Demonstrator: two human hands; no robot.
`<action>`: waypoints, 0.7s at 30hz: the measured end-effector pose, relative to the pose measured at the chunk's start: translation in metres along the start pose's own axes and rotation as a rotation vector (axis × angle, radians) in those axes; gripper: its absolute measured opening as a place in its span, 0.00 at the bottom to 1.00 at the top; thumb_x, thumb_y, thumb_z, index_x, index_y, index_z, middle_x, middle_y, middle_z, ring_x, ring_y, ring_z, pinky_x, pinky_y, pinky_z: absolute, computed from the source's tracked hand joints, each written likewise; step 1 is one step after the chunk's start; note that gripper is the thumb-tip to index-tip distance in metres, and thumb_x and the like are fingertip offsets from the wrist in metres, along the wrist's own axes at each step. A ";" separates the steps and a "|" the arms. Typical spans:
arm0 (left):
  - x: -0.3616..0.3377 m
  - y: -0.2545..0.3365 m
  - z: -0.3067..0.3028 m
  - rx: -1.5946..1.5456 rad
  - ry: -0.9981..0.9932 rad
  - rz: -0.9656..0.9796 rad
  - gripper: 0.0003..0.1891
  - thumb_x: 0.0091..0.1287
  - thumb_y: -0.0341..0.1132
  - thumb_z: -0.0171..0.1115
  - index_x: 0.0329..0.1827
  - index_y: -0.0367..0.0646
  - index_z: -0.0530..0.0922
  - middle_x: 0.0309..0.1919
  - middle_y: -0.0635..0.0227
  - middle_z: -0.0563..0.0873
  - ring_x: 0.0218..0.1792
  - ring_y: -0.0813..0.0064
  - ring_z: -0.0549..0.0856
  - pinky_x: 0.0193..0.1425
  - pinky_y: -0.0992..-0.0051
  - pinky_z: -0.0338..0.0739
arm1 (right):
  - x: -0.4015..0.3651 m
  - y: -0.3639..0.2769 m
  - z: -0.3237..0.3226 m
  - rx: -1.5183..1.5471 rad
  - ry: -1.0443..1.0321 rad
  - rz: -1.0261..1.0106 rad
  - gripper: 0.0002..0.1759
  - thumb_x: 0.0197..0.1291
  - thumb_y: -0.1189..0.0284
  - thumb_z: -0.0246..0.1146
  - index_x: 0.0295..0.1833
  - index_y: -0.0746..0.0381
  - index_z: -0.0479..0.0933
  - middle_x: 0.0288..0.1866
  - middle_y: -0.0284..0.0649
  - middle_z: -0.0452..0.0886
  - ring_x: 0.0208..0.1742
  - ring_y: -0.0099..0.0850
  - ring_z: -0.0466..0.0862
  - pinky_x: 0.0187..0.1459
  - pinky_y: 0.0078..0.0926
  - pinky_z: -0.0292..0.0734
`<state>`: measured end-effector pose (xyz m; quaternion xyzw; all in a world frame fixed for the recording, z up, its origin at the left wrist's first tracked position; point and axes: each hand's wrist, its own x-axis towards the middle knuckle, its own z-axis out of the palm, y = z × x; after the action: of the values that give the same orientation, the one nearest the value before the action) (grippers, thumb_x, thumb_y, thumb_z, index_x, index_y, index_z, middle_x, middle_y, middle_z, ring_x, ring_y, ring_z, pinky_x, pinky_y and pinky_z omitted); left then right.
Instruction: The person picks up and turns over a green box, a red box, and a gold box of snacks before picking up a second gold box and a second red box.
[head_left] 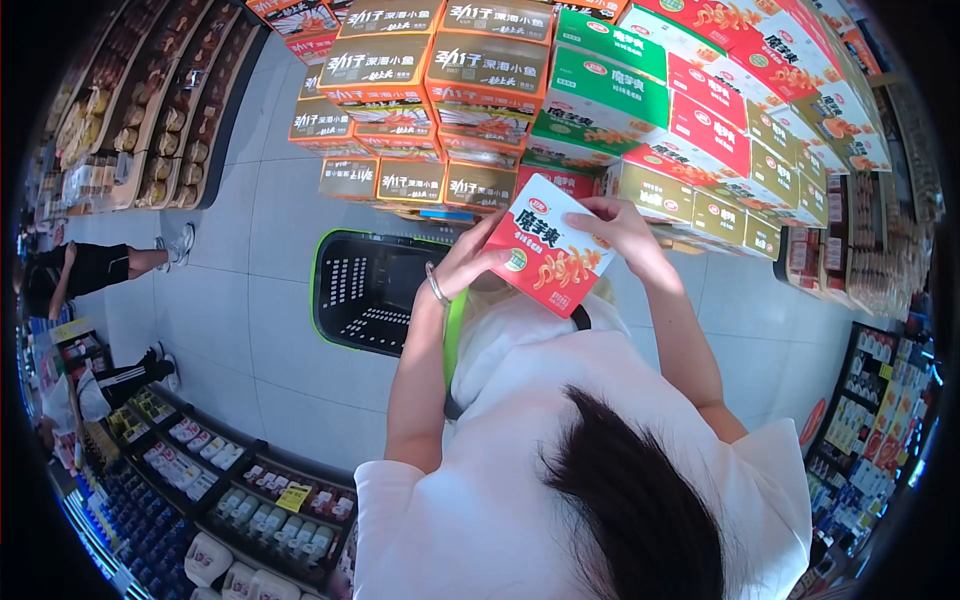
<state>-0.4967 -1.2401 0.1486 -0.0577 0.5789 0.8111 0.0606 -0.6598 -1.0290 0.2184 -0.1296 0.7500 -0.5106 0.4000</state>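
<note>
A red and white snack box with black lettering is held up in front of the chest, tilted. My left hand, with a bangle at the wrist, grips its left edge. At the upper right edge, my right hand holds the same box, thumb and fingers on its face and side. Just beyond the hands stands a stack of boxes: brown and orange ones, green ones and red ones. A black shopping basket with a green rim is at the left of the body.
Shelves of packaged goods stand at the upper left, lower left and right. Two people are partly visible at the left, one in black shorts. Grey tiled floor shows between the shelves and the stack.
</note>
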 end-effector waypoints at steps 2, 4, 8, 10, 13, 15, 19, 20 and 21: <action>-0.001 -0.001 0.000 0.005 -0.008 -0.009 0.43 0.63 0.41 0.66 0.78 0.33 0.59 0.70 0.57 0.71 0.70 0.68 0.71 0.74 0.69 0.63 | -0.002 0.001 0.001 -0.002 0.006 0.002 0.31 0.54 0.59 0.76 0.53 0.74 0.82 0.40 0.42 0.88 0.38 0.21 0.84 0.41 0.19 0.76; -0.001 -0.003 0.000 0.001 -0.016 -0.001 0.43 0.63 0.42 0.66 0.78 0.33 0.58 0.71 0.56 0.71 0.71 0.67 0.71 0.75 0.69 0.63 | -0.002 0.002 0.001 -0.005 0.012 0.002 0.31 0.54 0.59 0.76 0.53 0.74 0.82 0.40 0.42 0.88 0.38 0.21 0.84 0.41 0.19 0.76; -0.002 -0.005 -0.003 -0.010 -0.023 0.007 0.44 0.63 0.43 0.65 0.79 0.33 0.57 0.71 0.56 0.71 0.71 0.67 0.70 0.75 0.68 0.62 | -0.002 0.004 0.000 -0.022 -0.011 0.043 0.28 0.56 0.59 0.74 0.53 0.70 0.83 0.41 0.38 0.87 0.41 0.21 0.83 0.45 0.21 0.74; -0.003 -0.003 -0.002 0.001 -0.016 0.007 0.44 0.63 0.43 0.65 0.79 0.33 0.57 0.71 0.56 0.70 0.71 0.66 0.70 0.75 0.68 0.61 | -0.002 0.004 0.002 -0.016 -0.016 0.040 0.27 0.56 0.59 0.74 0.53 0.70 0.83 0.41 0.38 0.87 0.41 0.21 0.83 0.45 0.21 0.74; -0.004 -0.004 -0.003 0.022 -0.010 0.004 0.44 0.61 0.42 0.64 0.79 0.33 0.57 0.71 0.56 0.70 0.72 0.66 0.69 0.75 0.68 0.61 | -0.002 0.003 0.003 0.001 -0.026 0.038 0.27 0.56 0.59 0.74 0.53 0.70 0.83 0.41 0.38 0.87 0.41 0.21 0.83 0.46 0.21 0.74; -0.004 -0.006 -0.004 0.032 -0.007 0.001 0.44 0.60 0.41 0.64 0.78 0.32 0.57 0.71 0.56 0.70 0.72 0.66 0.69 0.75 0.69 0.61 | -0.002 0.003 0.004 0.009 -0.033 0.040 0.27 0.56 0.59 0.74 0.53 0.70 0.83 0.42 0.38 0.87 0.41 0.21 0.83 0.46 0.21 0.74; -0.005 -0.005 -0.003 0.050 0.012 -0.031 0.44 0.58 0.40 0.62 0.78 0.32 0.58 0.71 0.55 0.70 0.71 0.66 0.69 0.75 0.69 0.61 | 0.000 0.006 0.005 -0.004 -0.033 0.013 0.27 0.56 0.59 0.74 0.54 0.70 0.83 0.42 0.38 0.87 0.42 0.21 0.83 0.46 0.21 0.74; -0.006 -0.004 -0.002 0.045 0.014 -0.032 0.44 0.58 0.41 0.61 0.78 0.32 0.58 0.71 0.55 0.70 0.71 0.66 0.69 0.75 0.69 0.61 | -0.001 0.005 0.005 -0.003 -0.032 0.020 0.27 0.56 0.60 0.74 0.54 0.70 0.83 0.43 0.38 0.87 0.42 0.21 0.83 0.46 0.21 0.74; -0.006 -0.004 -0.002 0.044 0.016 -0.032 0.44 0.58 0.41 0.61 0.78 0.32 0.58 0.71 0.55 0.70 0.71 0.66 0.69 0.75 0.69 0.61 | 0.000 0.005 0.006 -0.002 -0.030 0.027 0.27 0.56 0.60 0.74 0.54 0.69 0.82 0.43 0.38 0.87 0.42 0.21 0.83 0.47 0.21 0.75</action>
<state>-0.4898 -1.2412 0.1449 -0.0720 0.5963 0.7965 0.0703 -0.6545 -1.0304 0.2137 -0.1276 0.7460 -0.5026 0.4179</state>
